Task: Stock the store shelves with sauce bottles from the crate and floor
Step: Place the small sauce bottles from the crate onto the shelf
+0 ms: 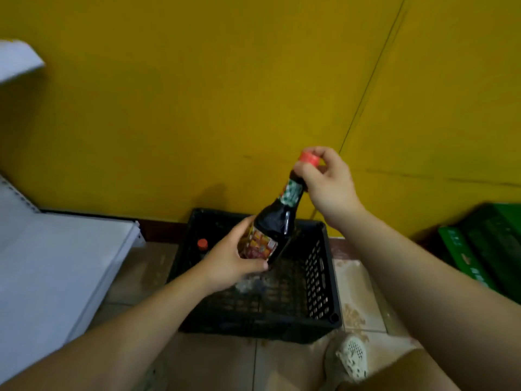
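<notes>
Two hands are gripping one sauce bottle point(277, 221), held tilted over the black crate point(318, 280). I'm seeing the left hand point(228, 263) curling round its labelled base and the right hand point(327, 187) pinching the red cap point(309, 158). Another red-capped bottle point(202, 245) is standing in the crate's far-left corner, near the white shelf point(56, 263).

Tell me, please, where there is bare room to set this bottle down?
The white shelf board left of the crate shows bare. So do the floor tiles between the crate and the green crates. The crate's far-left corner holds a red-capped bottle, and the left hand and right hand hold the sauce bottle over its middle.
</notes>
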Action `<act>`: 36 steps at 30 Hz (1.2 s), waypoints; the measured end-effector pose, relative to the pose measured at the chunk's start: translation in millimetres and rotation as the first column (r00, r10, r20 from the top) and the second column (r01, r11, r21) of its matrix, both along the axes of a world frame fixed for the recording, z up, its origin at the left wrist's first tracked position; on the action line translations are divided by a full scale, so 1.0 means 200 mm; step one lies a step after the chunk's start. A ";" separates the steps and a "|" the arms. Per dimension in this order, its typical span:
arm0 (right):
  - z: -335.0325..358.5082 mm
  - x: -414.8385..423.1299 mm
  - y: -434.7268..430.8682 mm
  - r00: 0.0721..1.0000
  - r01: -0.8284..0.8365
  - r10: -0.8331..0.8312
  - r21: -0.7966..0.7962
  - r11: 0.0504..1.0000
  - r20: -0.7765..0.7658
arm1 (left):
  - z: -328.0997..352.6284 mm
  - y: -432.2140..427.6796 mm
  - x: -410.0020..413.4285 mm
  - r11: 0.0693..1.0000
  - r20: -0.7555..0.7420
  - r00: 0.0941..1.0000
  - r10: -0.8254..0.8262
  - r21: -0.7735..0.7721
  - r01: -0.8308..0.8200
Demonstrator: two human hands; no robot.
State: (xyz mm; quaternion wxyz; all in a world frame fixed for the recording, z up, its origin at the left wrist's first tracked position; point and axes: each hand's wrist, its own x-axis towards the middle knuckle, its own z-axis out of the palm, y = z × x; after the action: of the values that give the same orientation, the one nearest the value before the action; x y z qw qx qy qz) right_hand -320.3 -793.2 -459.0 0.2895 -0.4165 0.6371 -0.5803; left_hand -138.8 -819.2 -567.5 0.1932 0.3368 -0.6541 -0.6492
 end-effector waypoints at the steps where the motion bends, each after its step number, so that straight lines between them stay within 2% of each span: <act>1: 0.12 0.05 -0.01 0.999 0.020 -0.017 -0.065 0.998 0.052 | 0.13 0.03 0.05 0.999 -0.062 0.998 0.034 -0.013 -0.035; 4: 0.44 0.21 -0.01 0.979 0.018 0.030 -0.231 0.973 0.202 | 0.46 0.12 0.18 0.992 -0.237 0.963 0.126 0.007 -0.128; 8: 0.80 0.41 0.05 0.906 -0.042 0.203 -0.400 0.916 0.371 | 0.81 0.23 0.37 0.971 -0.441 0.870 0.223 0.177 -0.159; 10: 0.94 0.48 0.10 0.843 -0.092 0.312 -0.454 0.886 0.438 | 0.92 0.28 0.45 0.967 -0.467 0.855 0.225 0.217 -0.135; 13: 1.07 0.60 0.16 0.740 -0.159 0.441 -0.504 0.849 0.508 | 1.03 0.38 0.53 0.979 -0.492 0.861 0.129 0.200 -0.032; 14: 1.10 0.64 0.18 0.732 -0.174 0.462 -0.518 0.837 0.501 | 1.07 0.42 0.55 0.984 -0.508 0.853 0.119 0.176 -0.033; 17: 1.18 0.75 0.25 0.801 -0.236 0.465 -0.515 0.824 0.377 | 1.15 0.53 0.60 0.982 -0.513 0.839 0.181 0.053 -0.180; 20: 1.22 0.82 0.31 0.898 -0.383 0.438 -0.401 0.832 0.051 | 1.19 0.59 0.68 0.945 -0.545 0.797 0.259 -0.028 -0.326; 21: 1.23 0.84 0.33 0.892 -0.445 0.443 -0.334 0.831 -0.087 | 1.21 0.60 0.72 0.929 -0.562 0.778 0.282 -0.042 -0.367; 23: 1.23 0.90 0.39 0.808 -0.582 0.529 -0.208 0.786 -0.260 | 1.25 0.62 0.79 0.897 -0.597 0.736 0.320 -0.059 -0.439; 25: 1.24 0.98 0.45 0.734 -0.665 0.611 -0.128 0.736 -0.298 | 1.29 0.64 0.87 0.865 -0.614 0.710 0.345 -0.085 -0.494; 27: 1.27 1.09 0.50 0.702 -0.690 0.628 -0.102 0.717 -0.335 | 1.33 0.68 0.96 0.831 -0.615 0.698 0.368 -0.118 -0.543; 32: 1.32 1.36 0.55 0.636 -0.756 0.674 -0.126 0.643 -0.376 | 1.39 0.81 1.22 0.746 -0.612 0.665 0.428 -0.176 -0.642; 36: 1.35 1.56 0.58 0.584 -0.807 0.719 -0.172 0.565 -0.377 | 1.43 0.89 1.39 0.632 -0.582 0.649 0.489 -0.276 -0.724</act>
State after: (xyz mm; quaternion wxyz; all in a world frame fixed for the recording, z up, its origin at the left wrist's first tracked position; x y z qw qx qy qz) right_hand -8.5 -678.2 -188.4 0.3527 -0.7671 0.3186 -0.4308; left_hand 138.8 -641.5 -282.0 0.6315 0.3211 -0.5717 -0.4139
